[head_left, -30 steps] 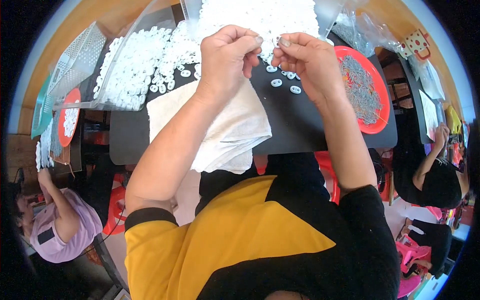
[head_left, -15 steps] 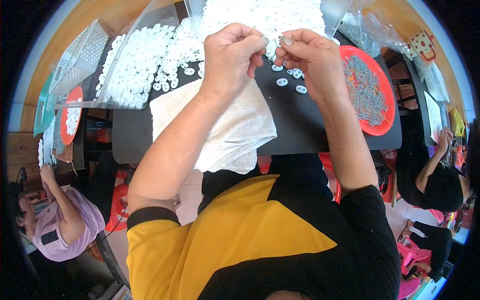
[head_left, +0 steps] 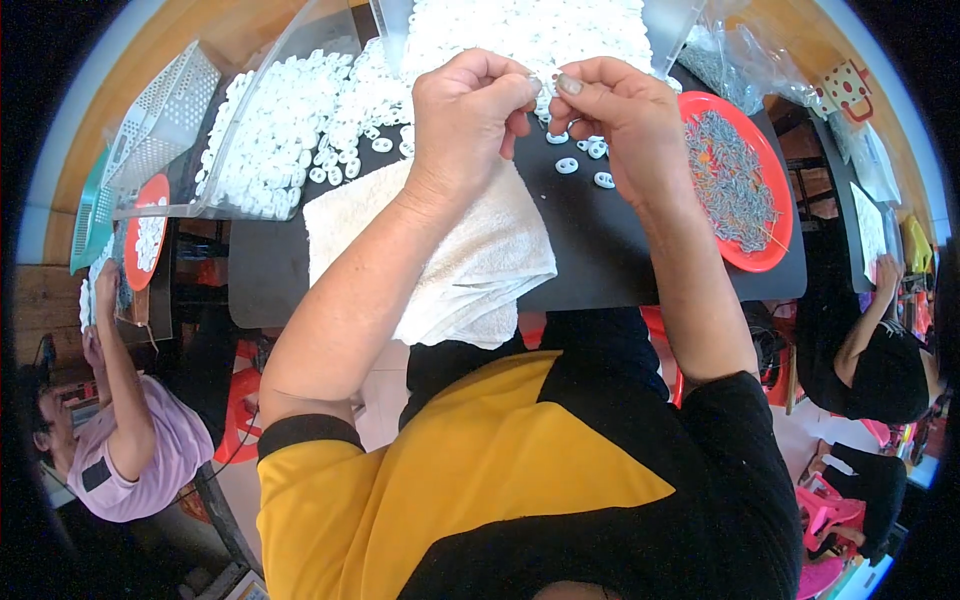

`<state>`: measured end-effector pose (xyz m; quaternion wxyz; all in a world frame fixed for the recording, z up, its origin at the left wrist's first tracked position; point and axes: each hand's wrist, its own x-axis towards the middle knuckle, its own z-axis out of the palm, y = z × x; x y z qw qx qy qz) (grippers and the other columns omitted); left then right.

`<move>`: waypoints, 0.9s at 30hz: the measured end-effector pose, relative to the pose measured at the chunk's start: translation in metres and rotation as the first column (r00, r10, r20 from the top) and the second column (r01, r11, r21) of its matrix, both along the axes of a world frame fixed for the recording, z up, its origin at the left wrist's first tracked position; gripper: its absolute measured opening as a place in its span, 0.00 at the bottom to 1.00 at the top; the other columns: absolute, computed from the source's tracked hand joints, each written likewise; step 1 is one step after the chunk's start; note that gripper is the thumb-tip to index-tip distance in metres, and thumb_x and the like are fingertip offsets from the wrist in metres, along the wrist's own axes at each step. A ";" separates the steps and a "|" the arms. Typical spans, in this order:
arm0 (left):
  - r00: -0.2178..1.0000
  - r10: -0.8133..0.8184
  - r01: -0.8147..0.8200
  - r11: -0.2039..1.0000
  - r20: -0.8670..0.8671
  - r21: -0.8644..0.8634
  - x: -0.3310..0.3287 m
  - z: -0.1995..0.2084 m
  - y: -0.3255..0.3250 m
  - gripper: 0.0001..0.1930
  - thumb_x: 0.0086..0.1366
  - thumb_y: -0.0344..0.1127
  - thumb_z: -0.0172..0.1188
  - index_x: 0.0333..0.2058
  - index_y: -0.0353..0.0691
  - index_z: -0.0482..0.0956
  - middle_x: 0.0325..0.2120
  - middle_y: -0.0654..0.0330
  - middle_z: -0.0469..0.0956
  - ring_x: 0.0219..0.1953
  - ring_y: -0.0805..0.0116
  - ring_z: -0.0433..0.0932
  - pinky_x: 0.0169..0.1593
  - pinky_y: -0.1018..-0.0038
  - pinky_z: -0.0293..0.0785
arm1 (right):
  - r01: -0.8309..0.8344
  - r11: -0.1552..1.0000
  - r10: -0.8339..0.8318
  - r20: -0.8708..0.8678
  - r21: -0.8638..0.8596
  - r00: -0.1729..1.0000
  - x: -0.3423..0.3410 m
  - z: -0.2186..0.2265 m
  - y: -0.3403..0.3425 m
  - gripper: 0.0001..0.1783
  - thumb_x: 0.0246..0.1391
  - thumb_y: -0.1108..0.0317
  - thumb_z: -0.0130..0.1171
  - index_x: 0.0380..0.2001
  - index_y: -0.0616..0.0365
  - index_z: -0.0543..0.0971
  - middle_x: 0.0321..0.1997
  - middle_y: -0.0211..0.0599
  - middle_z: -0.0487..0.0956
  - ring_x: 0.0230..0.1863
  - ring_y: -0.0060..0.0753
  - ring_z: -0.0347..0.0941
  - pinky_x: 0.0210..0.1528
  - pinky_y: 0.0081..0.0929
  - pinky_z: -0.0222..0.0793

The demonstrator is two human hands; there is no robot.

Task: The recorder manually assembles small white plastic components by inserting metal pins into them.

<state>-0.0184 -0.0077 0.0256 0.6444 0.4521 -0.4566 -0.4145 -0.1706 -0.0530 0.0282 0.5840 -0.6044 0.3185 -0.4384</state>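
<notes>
My left hand and my right hand meet fingertip to fingertip above the far middle of the dark table. Both pinch thumb against forefinger. Whatever is between them is too small and too covered to name. Just beyond and below the fingers lie white oval pieces with two holes, such as this loose white piece. A folded cream towel lies under my left forearm. To the right of my right hand is a red plate heaped with small grey screws.
White pieces fill a clear bin tipped toward the table on the left. More are heaped at the far side. Clear plastic bags lie back right. A person works at the left; another person's arm shows at the right.
My hands hold nearly the same pinch, with only a slight shift in view. The person on the left has raised an arm toward the white pieces there.
</notes>
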 end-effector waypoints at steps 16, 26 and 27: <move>0.988 -0.132 0.140 0.985 0.082 -0.101 -0.003 0.007 0.006 0.13 0.55 0.22 0.64 0.40 0.29 0.78 0.25 0.58 0.79 0.21 0.76 0.73 0.20 0.82 0.65 | -0.189 0.977 0.180 -0.090 -0.103 0.980 -0.017 0.011 -0.007 0.12 0.58 0.63 0.54 0.34 0.63 0.79 0.25 0.32 0.78 0.27 0.20 0.74 0.30 0.15 0.67; 0.968 -0.214 0.236 0.955 0.132 -0.181 0.002 0.007 0.004 0.10 0.54 0.22 0.66 0.37 0.31 0.80 0.24 0.57 0.81 0.20 0.80 0.75 0.20 0.88 0.67 | -0.307 0.938 0.288 -0.133 -0.160 0.948 -0.024 0.011 -0.013 0.14 0.58 0.61 0.54 0.30 0.62 0.78 0.24 0.29 0.76 0.25 0.20 0.74 0.31 0.17 0.70; 0.971 -0.186 0.213 0.959 0.150 -0.190 0.002 0.007 0.004 0.10 0.53 0.22 0.66 0.36 0.31 0.80 0.24 0.58 0.81 0.21 0.81 0.75 0.20 0.88 0.67 | -0.303 0.947 0.293 -0.097 -0.108 0.951 -0.022 0.010 -0.011 0.14 0.59 0.60 0.54 0.30 0.62 0.78 0.23 0.29 0.76 0.25 0.20 0.74 0.30 0.17 0.70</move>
